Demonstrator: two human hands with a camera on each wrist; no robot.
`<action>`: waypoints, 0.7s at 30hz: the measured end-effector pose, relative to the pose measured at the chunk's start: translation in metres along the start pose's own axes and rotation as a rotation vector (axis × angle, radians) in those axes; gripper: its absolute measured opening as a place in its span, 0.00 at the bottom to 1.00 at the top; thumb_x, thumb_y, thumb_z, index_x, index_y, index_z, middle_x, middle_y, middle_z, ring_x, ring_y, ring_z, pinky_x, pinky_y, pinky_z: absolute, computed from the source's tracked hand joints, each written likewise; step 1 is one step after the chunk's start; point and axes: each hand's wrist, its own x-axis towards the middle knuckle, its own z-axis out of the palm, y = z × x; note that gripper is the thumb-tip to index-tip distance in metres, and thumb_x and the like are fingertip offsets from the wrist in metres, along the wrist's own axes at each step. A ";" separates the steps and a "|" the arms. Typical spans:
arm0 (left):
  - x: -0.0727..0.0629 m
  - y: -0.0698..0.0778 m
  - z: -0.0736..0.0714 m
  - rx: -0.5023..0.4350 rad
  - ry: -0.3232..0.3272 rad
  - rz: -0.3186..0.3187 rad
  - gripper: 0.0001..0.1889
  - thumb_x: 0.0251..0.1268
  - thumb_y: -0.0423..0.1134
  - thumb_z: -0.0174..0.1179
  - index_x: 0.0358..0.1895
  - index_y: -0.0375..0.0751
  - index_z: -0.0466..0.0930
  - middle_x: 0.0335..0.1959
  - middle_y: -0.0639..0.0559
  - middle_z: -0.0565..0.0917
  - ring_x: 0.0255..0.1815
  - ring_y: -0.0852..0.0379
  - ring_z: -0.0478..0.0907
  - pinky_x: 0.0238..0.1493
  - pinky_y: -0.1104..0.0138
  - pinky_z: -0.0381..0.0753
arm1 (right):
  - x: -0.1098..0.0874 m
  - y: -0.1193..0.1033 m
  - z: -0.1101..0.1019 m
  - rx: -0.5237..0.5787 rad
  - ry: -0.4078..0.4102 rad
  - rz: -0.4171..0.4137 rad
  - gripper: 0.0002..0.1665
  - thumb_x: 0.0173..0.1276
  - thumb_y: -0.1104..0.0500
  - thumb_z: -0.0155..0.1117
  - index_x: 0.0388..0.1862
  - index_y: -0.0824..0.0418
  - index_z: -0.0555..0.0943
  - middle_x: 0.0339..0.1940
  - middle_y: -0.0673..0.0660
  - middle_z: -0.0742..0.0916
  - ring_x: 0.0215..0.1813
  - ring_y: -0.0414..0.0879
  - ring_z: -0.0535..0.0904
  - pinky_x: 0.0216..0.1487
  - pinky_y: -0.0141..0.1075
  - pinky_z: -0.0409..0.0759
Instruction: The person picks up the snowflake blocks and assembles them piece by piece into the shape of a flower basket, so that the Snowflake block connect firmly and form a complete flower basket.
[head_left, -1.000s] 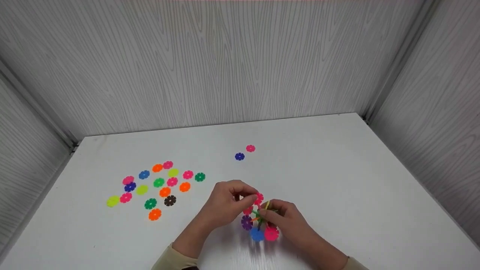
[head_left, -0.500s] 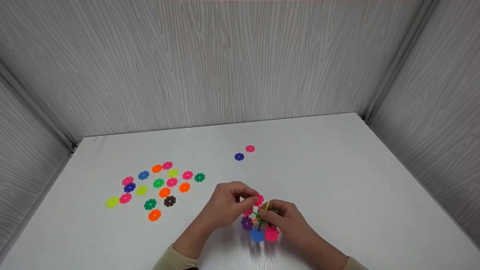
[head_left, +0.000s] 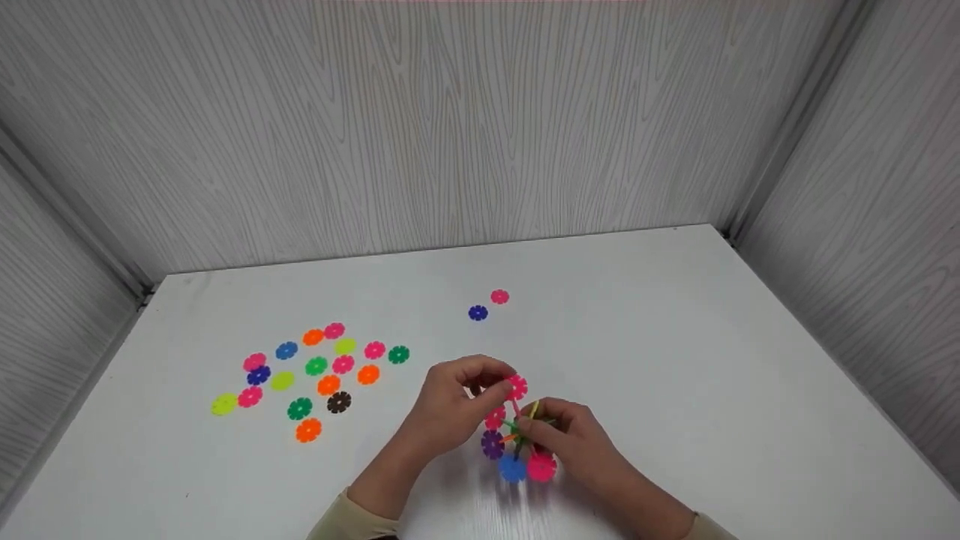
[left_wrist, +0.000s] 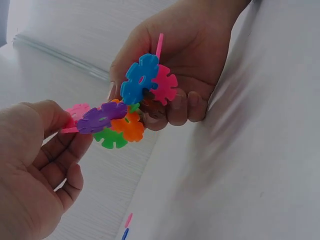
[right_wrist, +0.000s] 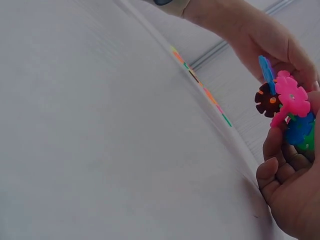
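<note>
A cluster of interlocked plastic snowflake discs is held between both hands, above the table. My left hand (head_left: 457, 405) pinches a pink snowflake disc (head_left: 517, 388) at its upper end. My right hand (head_left: 574, 435) grips the cluster's middle, covering part of it with thumb and fingers. Along the lower side show a purple disc (head_left: 493, 444), a blue disc (head_left: 513, 468) and another pink disc (head_left: 541, 466). An orange disc (left_wrist: 131, 127) and a green disc (left_wrist: 111, 139) appear in the left wrist view. In the right wrist view a dark brown disc (right_wrist: 267, 100) juts out.
Several loose snowflake discs in mixed colours lie flat at the left of the white table (head_left: 675, 337), among them a black disc (head_left: 339, 402) and an orange disc (head_left: 308, 430). Farther back lie a dark blue disc (head_left: 478, 313) and a pink disc (head_left: 499, 296). Wood-grain panels (head_left: 450, 120) enclose the table.
My left hand has moved slightly away from the right one with the pink snowflake disc, which now sits a little farther up in the head view. The right hand stays nearly still.
</note>
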 end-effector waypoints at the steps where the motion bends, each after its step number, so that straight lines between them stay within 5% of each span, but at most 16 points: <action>1: 0.000 0.000 0.001 0.002 0.003 -0.010 0.07 0.75 0.42 0.67 0.49 0.51 0.91 0.39 0.61 0.89 0.41 0.55 0.82 0.45 0.63 0.84 | 0.000 0.000 0.000 0.002 0.006 0.002 0.17 0.79 0.49 0.66 0.50 0.63 0.86 0.38 0.56 0.89 0.40 0.48 0.82 0.44 0.34 0.84; 21: 0.000 -0.002 0.004 -0.021 -0.026 -0.081 0.04 0.73 0.40 0.69 0.41 0.55 0.93 0.35 0.61 0.89 0.35 0.47 0.79 0.34 0.68 0.79 | 0.002 0.003 -0.001 -0.001 0.050 0.006 0.17 0.78 0.49 0.68 0.44 0.64 0.86 0.36 0.57 0.88 0.37 0.48 0.80 0.40 0.32 0.83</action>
